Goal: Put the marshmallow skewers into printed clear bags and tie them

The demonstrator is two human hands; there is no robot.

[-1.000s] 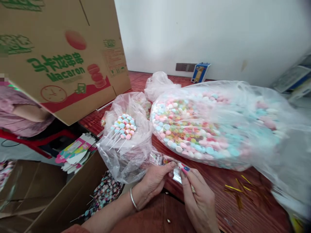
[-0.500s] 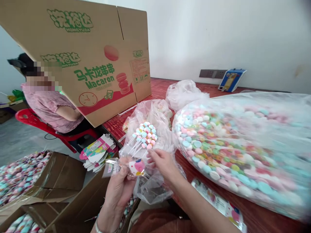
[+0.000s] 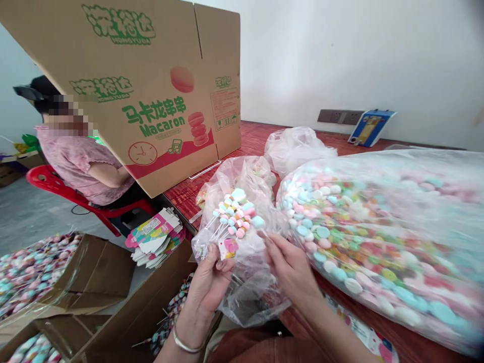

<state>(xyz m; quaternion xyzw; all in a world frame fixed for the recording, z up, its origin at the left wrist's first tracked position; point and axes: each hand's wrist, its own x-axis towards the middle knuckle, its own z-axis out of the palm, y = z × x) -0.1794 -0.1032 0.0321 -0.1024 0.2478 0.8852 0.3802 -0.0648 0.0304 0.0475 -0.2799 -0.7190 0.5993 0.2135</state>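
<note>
My left hand [image 3: 208, 283] pinches a small clear wrapper with a pink print [image 3: 228, 247] between thumb and fingers, just in front of a small plastic bag of lollipops [image 3: 235, 214] on white sticks. My right hand [image 3: 290, 266] is at the bag's right side. Its fingertips are closed on the stick of a light blue lollipop [image 3: 258, 222] that stands apart from the bunch. Both hands are a hand's width apart, over the table's near edge.
A huge clear bag of loose pastel candies [image 3: 378, 242] fills the red table [image 3: 260, 138] on the right. A "Macaron" carton [image 3: 151, 101] leans at back left. Open boxes of wrapped lollipops [image 3: 34, 267], printed cards [image 3: 155, 234] and flat wrappers [image 3: 355, 327] lie nearby. A person in pink [image 3: 75, 161] sits at left.
My left hand rose with the wrapper toward the lollipop bag. My right hand closed on a blue lollipop's stick at the bag. The view shifted slightly left.
</note>
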